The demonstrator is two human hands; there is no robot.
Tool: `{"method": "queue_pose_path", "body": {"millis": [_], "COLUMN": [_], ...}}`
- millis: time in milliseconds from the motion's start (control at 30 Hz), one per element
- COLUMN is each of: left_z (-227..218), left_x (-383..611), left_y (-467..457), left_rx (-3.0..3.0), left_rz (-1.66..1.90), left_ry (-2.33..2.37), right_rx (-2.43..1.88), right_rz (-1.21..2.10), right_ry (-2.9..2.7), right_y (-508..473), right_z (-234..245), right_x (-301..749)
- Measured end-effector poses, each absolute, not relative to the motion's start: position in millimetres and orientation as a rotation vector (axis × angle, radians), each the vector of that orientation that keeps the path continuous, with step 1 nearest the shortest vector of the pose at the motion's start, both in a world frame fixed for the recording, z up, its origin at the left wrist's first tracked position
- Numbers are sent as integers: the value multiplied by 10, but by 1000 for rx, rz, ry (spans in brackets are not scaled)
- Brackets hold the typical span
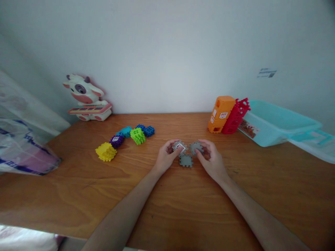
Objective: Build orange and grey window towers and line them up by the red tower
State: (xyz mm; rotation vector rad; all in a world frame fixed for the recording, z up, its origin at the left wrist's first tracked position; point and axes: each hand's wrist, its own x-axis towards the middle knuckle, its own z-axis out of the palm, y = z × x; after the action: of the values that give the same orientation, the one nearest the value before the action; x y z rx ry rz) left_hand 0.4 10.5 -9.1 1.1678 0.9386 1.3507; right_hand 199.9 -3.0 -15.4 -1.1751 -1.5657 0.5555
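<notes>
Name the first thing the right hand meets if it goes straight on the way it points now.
Past the gray interlocking block already in its fingers, the right hand would probably meet the windowed gray block held by the left hand first, though depth is hard to judge from this view.

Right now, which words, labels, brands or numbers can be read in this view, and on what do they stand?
Sticker on the wall: too small and blurred to read.
Label on the teal plastic tub: too blurred to read.
Blue print on the plastic bag: too blurred to read.
</notes>
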Motion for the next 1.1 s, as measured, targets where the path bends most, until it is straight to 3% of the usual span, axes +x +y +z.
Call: {"method": "queue_pose_path", "body": {"millis": [667,900,1100], "left_z": [-30,-25,-86], "left_x": [2,45,46], "left_y": [11,-65,-58], "left_rx": [1532,1594,1612], "left_rz": [1250,1242,1276], "left_ry": [1065,1094,1124], "right_rx": [-1223,-1229,-1209], "right_rz": [640,448,507], "right_ry": [-1645,-1768,-1773], "right_y": [-168,-214,-196], "right_z": [-33,34,-4], "right_x": [1880,1849,1854]}}
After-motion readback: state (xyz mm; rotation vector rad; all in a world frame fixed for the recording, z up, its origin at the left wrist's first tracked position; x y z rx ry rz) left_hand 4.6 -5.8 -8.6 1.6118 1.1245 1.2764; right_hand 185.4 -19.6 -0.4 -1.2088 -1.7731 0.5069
